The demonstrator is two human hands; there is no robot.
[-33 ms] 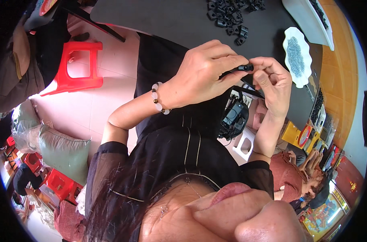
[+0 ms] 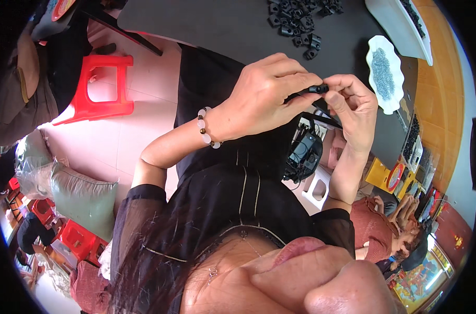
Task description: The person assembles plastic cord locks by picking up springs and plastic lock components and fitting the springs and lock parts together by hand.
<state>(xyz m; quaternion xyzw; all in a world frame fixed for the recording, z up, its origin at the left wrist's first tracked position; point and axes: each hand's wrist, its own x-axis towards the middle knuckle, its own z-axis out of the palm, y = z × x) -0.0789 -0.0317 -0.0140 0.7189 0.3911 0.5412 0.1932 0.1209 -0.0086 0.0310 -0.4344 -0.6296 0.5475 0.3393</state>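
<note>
Above my lap, near the table edge, my left hand [image 2: 274, 97] pinches a small black plastic part [image 2: 317, 89] between thumb and fingers. The part has a rounded end with a hole in it. My right hand [image 2: 355, 107] comes in from the other side, fingers curled, its index fingertip and thumb closed at the end of the same part. Whether something tiny sits between those right fingertips is hidden. On the dark table [image 2: 211, 26] beyond lies a heap of similar black plastic parts [image 2: 295, 21]. A white scalloped dish [image 2: 398, 99] holds many small silvery-blue pieces.
A white tray [image 2: 387, 26] with black pieces stands at the far right. Under the table edge hangs a black bag with a dark device [image 2: 303, 146]. To the left are a red stool [image 2: 125, 86] and stuffed sacks [image 2: 86, 191]. Other people [image 2: 374, 230] sit nearby.
My right thumb has shifted slightly closer to the black plastic part. Everything else looks the same.
</note>
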